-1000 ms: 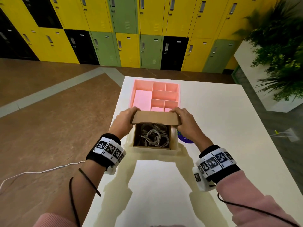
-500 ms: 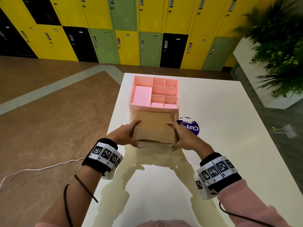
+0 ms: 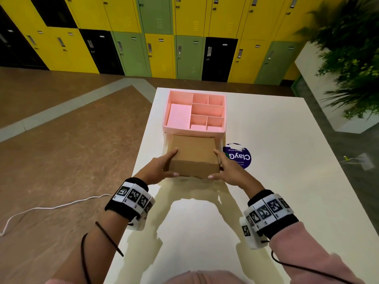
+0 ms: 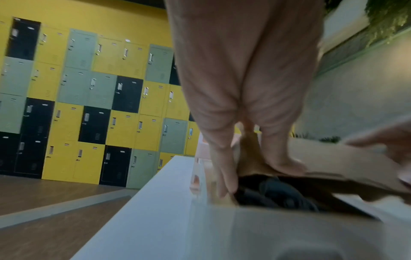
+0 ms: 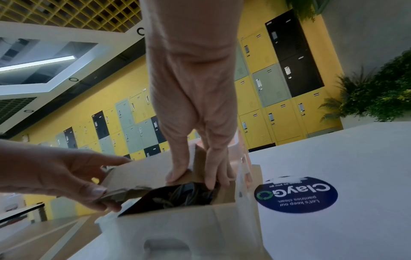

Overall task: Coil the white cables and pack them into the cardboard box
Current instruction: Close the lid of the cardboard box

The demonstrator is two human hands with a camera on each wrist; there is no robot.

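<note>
The cardboard box (image 3: pixel 192 158) sits in a white drawer (image 5: pixel 177 227) pulled out under the pink organiser (image 3: pixel 194 111). Its lid is folded down almost flat, hiding the contents in the head view. Through the front gap under the lid, coiled cables (image 5: pixel 189 195) show dark inside the box. My left hand (image 3: pixel 170 163) pinches the lid's front left corner, thumb on top and fingers below. On the front right corner my right hand (image 3: pixel 217 165) does likewise, thumb on the lid and fingers (image 5: pixel 215 181) running down the box's side.
A round blue sticker (image 3: pixel 239 156) lies on the white table (image 3: pixel 276 181) right of the box. The table's left edge runs close beside my left wrist. A white cord (image 3: pixel 51 208) trails on the brown floor. Lockers stand behind, and a planter at the far right.
The lid has swung from half raised down over the box, covering the cables. Both hands slid along the lid from its far edge to its front corners.
</note>
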